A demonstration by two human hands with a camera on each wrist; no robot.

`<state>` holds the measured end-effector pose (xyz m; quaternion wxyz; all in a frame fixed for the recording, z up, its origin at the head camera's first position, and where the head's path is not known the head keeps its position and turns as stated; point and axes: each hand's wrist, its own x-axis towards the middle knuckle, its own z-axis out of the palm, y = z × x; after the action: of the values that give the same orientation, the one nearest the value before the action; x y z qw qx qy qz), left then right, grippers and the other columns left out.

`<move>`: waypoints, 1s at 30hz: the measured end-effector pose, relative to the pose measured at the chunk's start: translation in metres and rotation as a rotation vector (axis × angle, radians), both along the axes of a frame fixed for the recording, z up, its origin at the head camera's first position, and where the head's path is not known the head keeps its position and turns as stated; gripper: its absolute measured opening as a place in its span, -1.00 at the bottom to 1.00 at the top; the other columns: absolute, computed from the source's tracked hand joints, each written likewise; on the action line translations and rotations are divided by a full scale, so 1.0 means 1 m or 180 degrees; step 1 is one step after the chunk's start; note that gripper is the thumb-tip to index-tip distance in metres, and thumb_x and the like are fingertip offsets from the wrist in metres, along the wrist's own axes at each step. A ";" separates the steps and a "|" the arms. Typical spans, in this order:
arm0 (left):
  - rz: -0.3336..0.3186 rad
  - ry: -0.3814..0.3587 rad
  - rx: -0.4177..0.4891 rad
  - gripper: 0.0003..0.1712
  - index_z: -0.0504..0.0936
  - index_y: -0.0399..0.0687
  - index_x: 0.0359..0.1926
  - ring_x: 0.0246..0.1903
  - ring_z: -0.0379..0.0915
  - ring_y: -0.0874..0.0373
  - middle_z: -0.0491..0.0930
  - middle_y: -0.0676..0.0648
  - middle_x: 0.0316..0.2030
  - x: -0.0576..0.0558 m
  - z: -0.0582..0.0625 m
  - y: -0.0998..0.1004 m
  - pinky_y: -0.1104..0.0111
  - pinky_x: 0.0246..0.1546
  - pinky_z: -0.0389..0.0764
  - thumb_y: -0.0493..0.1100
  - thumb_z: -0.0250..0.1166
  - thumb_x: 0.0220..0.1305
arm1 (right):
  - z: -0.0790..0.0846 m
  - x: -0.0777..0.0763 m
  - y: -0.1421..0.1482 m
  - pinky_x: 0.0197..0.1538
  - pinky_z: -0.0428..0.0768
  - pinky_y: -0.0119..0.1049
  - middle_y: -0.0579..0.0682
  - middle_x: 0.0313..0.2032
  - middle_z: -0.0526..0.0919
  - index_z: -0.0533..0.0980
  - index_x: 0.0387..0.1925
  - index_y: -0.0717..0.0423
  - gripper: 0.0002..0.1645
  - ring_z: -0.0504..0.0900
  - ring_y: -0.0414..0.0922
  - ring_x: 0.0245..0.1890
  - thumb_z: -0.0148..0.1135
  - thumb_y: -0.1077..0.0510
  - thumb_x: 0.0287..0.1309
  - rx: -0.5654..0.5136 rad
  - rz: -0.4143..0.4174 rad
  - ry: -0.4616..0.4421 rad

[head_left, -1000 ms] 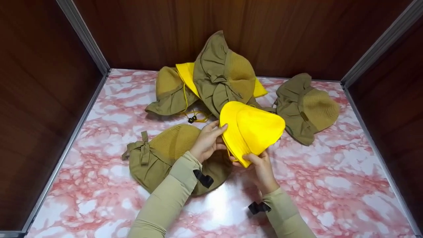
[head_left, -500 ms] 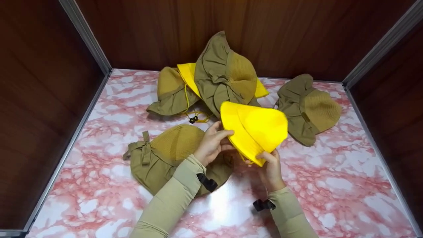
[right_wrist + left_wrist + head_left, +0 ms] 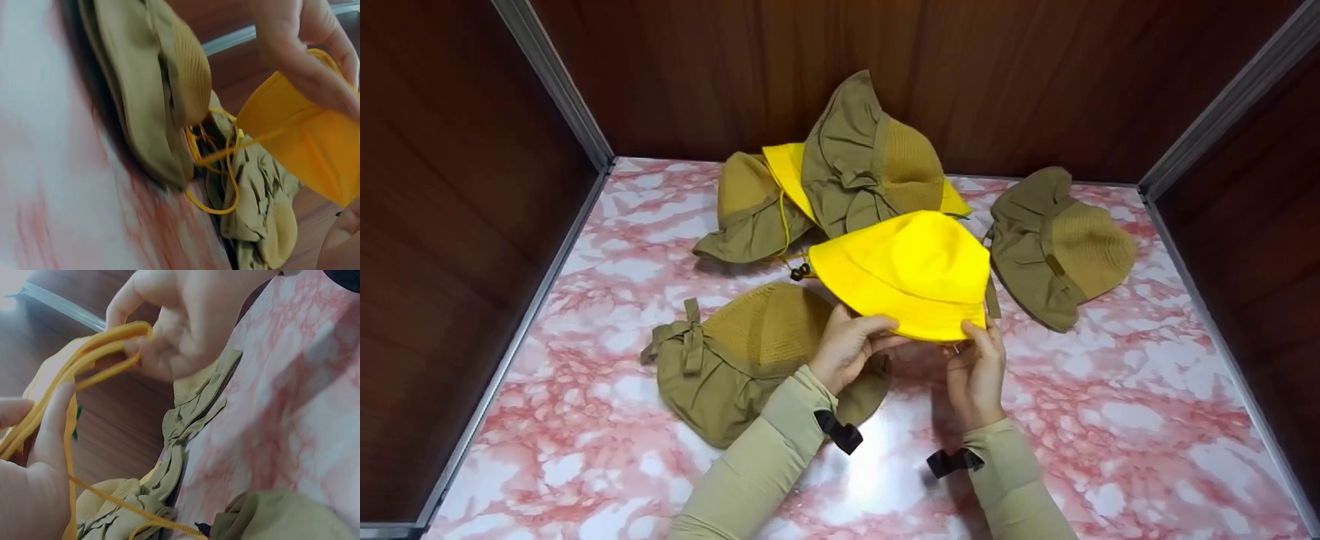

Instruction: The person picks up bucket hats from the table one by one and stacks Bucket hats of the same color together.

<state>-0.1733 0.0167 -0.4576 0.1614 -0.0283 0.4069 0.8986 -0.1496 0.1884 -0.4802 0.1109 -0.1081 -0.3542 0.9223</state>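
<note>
A yellow bucket hat point(image 3: 937, 262) is held up in both hands over the middle of the table, brim toward me. My left hand point(image 3: 851, 349) pinches the near brim, thumb on top and fingers beneath. At the brim's right end my right hand point(image 3: 979, 367) pinches it the same way. From below, the left wrist view shows the doubled brim edge point(image 3: 62, 374) between the two hands. A yellow chin cord point(image 3: 259, 138) hangs across the hat's underside in the right wrist view. Under my left forearm lies an olive and tan sun hat point(image 3: 765, 337).
Behind the held hat, an olive sun hat point(image 3: 844, 157) leans on a pile with another yellow hat point(image 3: 786, 169) and a tan-crowned hat point(image 3: 746, 202). A further olive hat point(image 3: 1061, 247) lies at right. Dark wood panels point(image 3: 720, 75) wall the marbled table point(image 3: 1117, 420).
The yellow hat has turned in my hands, its crown swinging from the right to point away and its brim coming to face me. My left hand has shifted slightly right and nearer.
</note>
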 end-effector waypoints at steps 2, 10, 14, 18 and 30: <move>0.0095 -0.0041 0.0002 -0.64 0.45 -0.41 -0.05 -0.39 0.67 0.06 0.61 -0.16 -0.36 0.001 -0.002 0.004 0.19 -0.26 0.76 -0.64 0.16 0.10 | 0.000 -0.002 -0.003 -0.16 0.49 -0.35 -0.03 -0.20 0.62 0.38 -0.03 0.12 -0.83 0.56 -0.14 -0.24 -0.06 0.31 0.41 -0.0065 -0.0049 -0.0052; 0.0355 -0.0014 0.0019 -0.55 0.44 -0.42 0.00 -0.33 0.64 0.08 0.60 -0.12 -0.25 0.008 -0.010 0.021 0.27 -0.24 0.75 -0.66 0.20 0.06 | 0.006 -0.007 -0.018 -0.02 0.65 -0.35 -0.01 -0.04 0.53 0.29 0.19 0.02 -0.56 0.61 -0.14 -0.11 0.10 0.35 0.36 -0.0297 -0.0124 -0.0013; 0.0391 -0.0001 -0.0011 -0.48 0.42 -0.37 0.06 -0.30 0.61 0.11 0.59 -0.09 -0.22 0.010 -0.012 0.024 0.30 -0.21 0.74 -0.64 0.24 0.04 | 0.009 -0.007 -0.017 -0.06 0.71 -0.30 0.04 -0.01 0.50 0.26 0.23 -0.02 -0.45 0.65 -0.12 -0.14 0.10 0.44 0.31 -0.0284 -0.0235 0.0014; 0.0454 -0.0071 0.0063 -0.45 0.36 -0.26 0.09 -0.33 0.60 0.12 0.55 -0.08 -0.21 0.007 -0.011 0.020 0.34 -0.24 0.72 -0.61 0.24 0.07 | 0.006 -0.004 -0.011 -0.11 0.72 -0.28 0.05 0.00 0.50 0.25 0.22 -0.03 -0.43 0.67 -0.11 -0.18 0.09 0.46 0.29 -0.0269 -0.0267 -0.0093; 0.0775 -0.0347 0.0128 -0.34 0.22 0.03 0.30 -0.16 0.61 0.12 0.56 -0.06 -0.07 -0.006 -0.006 -0.001 0.29 -0.15 0.68 -0.42 0.25 0.26 | 0.000 -0.002 0.010 -0.29 0.69 -0.35 0.04 -0.12 0.52 0.25 0.11 0.03 -0.50 0.61 -0.13 -0.31 0.09 0.49 0.26 -0.0079 -0.0337 -0.0209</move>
<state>-0.1797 0.0156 -0.4635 0.0736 -0.1231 0.3730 0.9167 -0.1512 0.1982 -0.4801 0.1465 -0.1583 -0.3399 0.9154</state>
